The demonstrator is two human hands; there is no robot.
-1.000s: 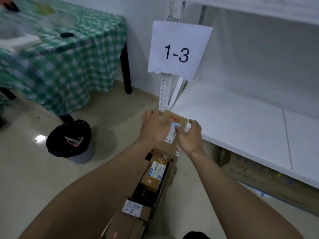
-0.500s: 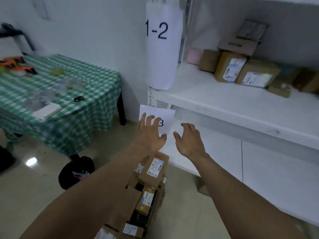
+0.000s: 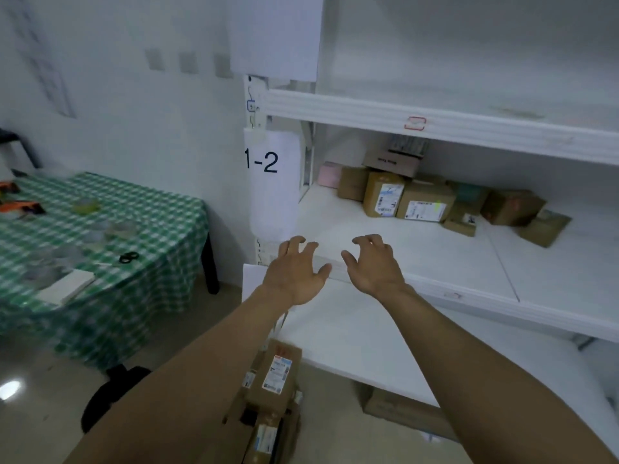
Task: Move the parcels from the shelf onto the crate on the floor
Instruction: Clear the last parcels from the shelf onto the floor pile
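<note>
Left hand (image 3: 294, 271), right hand (image 3: 373, 267) risen (at shelf (image 3: 435, 256) 1-2).

Holds empty left hand (image 3: 294, 272) and right hand (image 3: 375, 266) side by side, fingers loosely curled. Beyond right hand, brown cardboard parcels (image 3: 425, 204) on white shelf (image 3: 452, 256). Below left hand, stacked labelled cardboard boxes (image 3: 274, 380).

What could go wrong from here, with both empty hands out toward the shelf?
1. The floor pile looks uneven and its top parcel is tilted; adding more might topple it.
2. The tilted box propped on the shelf parcels could slide if the left hand or right hand pulls a neighbour.
</note>
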